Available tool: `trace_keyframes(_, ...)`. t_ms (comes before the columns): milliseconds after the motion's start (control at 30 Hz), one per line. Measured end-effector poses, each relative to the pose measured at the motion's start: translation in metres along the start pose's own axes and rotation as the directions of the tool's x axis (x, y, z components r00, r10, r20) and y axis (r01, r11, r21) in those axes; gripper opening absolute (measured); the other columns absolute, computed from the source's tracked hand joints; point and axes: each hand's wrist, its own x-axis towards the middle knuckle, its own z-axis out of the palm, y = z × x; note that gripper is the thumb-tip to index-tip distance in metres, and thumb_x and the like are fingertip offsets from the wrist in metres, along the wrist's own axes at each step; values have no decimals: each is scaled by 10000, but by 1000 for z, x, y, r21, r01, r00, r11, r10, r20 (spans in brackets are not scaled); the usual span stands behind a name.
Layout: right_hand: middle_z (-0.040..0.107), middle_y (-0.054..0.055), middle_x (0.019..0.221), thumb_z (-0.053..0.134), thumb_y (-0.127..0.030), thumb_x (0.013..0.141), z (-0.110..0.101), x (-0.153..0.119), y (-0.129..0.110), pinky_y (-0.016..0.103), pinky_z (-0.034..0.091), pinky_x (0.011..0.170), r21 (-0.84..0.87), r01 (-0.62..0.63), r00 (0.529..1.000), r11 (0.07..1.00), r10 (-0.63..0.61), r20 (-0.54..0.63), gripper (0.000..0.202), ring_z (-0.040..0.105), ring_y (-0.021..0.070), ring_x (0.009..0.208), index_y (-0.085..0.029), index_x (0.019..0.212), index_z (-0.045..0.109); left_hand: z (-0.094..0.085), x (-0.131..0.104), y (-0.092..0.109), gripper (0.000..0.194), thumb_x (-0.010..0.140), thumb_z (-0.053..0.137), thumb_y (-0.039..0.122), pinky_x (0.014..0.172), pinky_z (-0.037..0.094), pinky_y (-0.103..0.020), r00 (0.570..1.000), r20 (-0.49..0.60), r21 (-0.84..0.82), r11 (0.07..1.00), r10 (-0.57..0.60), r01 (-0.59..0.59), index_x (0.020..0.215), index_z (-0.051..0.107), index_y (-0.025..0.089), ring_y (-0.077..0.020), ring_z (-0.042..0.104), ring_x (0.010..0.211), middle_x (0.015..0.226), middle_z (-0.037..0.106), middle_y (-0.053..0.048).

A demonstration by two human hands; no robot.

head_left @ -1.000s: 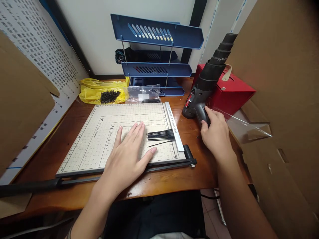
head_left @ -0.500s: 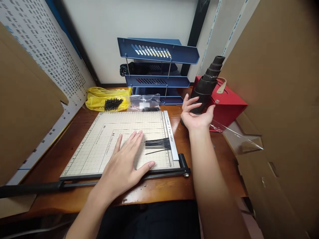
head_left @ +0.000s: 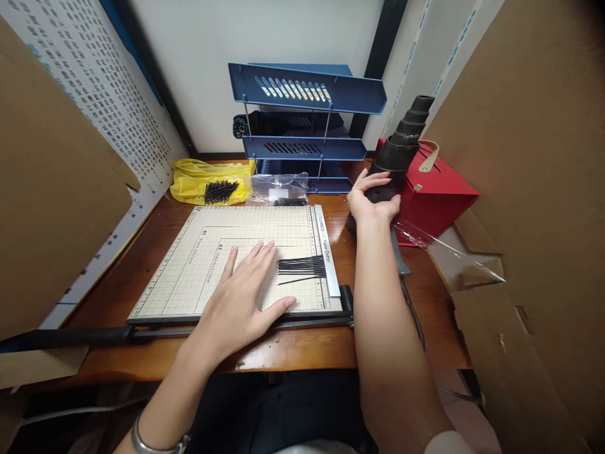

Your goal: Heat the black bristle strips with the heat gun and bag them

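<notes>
My left hand (head_left: 248,293) lies flat on the cream gridded board of a paper cutter (head_left: 179,271), fingers spread and holding nothing. Just right of its fingertips, several thin black strips (head_left: 301,268) lie side by side, their right ends against the metal guide (head_left: 327,252). One strip sits slightly apart at an angle. My right hand (head_left: 375,202) curls around the lower body of a black corded blower (head_left: 396,156) with a stepped nozzle that points up and away. Its grey handle and cord show beside my forearm; my palm side and part of the grip are hidden.
A red box (head_left: 439,195) stands behind the blower, with clear plastic film in front. At the back are a blue tiered tray (head_left: 307,148), a yellow bag (head_left: 189,180) bearing short black pieces (head_left: 220,191), and a clear bag (head_left: 278,188). Cardboard flanks both sides; the cutter's handle (head_left: 85,337) juts left.
My right hand has closed in on the blower, its fingers now curled around the body. My left hand keeps its place on the board. The view has shifted slightly.
</notes>
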Motion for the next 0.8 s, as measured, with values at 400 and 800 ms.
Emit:
trace_keyframes(400, 640, 124, 1369, 36, -705, 973, -94, -53, 69, 402, 650, 900, -764, 355, 896, -539, -39, 443, 845, 708, 210, 1012, -232, 1566, 408, -1, 0, 0, 839, 1009, 486, 658, 1313, 91, -587, 1000, 23, -45, 999, -16, 17, 1643, 272, 151, -304, 286, 1579, 1673, 356, -154)
trace_keyframes(800, 634, 176, 1350, -286, -621, 909, -54, -57, 45, 484, 553, 1067, 90, 522, 512, -849, 395, 763, 1017, 579, 289, 1373, -227, 1632, 311, -1, -3, 0, 714, 1026, 511, 556, 1321, 186, -523, 999, -11, -141, 989, -50, 48, 1562, 427, 91, -262, 362, 1553, 1621, 455, -157)
